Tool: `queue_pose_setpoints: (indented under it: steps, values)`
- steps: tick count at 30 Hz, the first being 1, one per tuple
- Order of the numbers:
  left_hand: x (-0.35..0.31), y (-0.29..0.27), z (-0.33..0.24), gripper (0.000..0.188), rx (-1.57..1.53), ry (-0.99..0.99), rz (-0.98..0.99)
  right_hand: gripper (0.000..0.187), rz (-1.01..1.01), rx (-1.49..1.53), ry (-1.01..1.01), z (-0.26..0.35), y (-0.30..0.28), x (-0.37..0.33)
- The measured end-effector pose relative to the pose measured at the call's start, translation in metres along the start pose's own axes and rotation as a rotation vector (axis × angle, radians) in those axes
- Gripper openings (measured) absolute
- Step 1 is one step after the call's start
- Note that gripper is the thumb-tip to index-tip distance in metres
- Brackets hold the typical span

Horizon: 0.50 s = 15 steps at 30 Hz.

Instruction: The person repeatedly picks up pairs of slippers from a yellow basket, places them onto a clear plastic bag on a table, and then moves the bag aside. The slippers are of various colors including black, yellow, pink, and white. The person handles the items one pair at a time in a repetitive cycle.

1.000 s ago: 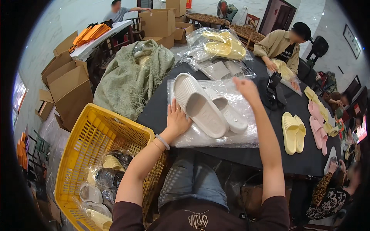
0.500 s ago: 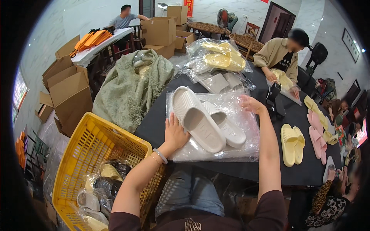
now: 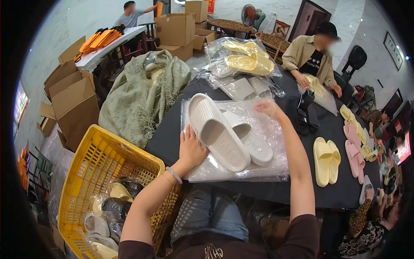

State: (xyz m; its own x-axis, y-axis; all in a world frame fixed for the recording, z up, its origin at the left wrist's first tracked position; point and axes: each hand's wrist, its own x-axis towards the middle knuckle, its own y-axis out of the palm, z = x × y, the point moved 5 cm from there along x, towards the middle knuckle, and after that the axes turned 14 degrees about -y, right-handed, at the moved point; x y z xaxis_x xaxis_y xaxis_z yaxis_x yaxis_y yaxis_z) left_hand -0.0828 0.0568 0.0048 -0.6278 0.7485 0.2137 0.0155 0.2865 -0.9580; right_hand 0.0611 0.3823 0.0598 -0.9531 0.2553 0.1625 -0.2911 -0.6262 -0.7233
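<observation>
A pair of pale grey slippers (image 3: 222, 137) lies on a stack of clear plastic bags (image 3: 200, 172), one slipper overlapping the other. My left hand (image 3: 192, 146) rests flat with fingers stretched, touching the left edge of the nearer slipper and the bags under it. At the far right corner of the stack, my right hand (image 3: 267, 108) has its fingers bent together on the bag's upper edge; the fingertips are slightly blurred. Just beyond, bagged grey slippers (image 3: 239, 89) lie below bagged yellow slippers (image 3: 248, 62).
A yellow crate (image 3: 110, 149) with bagged slippers stands at my left, beside a green woven sack (image 3: 142, 95). Yellow slippers (image 3: 326, 162), pink slippers (image 3: 355, 157) and a black device (image 3: 307, 110) stand on the black table (image 3: 258, 190). A co-worker (image 3: 315, 56) handles a bagged yellow pair across it.
My right hand has shifted slightly left along the bag's far edge, and its spread fingers have bent together. My left hand stays by the slippers. The seated person at the back lifts something orange.
</observation>
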Motion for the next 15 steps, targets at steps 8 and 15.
queue_pose_setpoints:
  steps: [8, 15]
  values:
    - [0.000, -0.007, -0.001, 0.063, 0.017, -0.001, 0.014, 0.058, -0.027, 0.716, 0.071, 0.040, -0.016, -0.029]
    - [-0.001, -0.006, 0.000, 0.064, 0.001, -0.011, 0.009, 0.059, -0.152, 0.786, -0.021, 0.048, -0.034, -0.049]
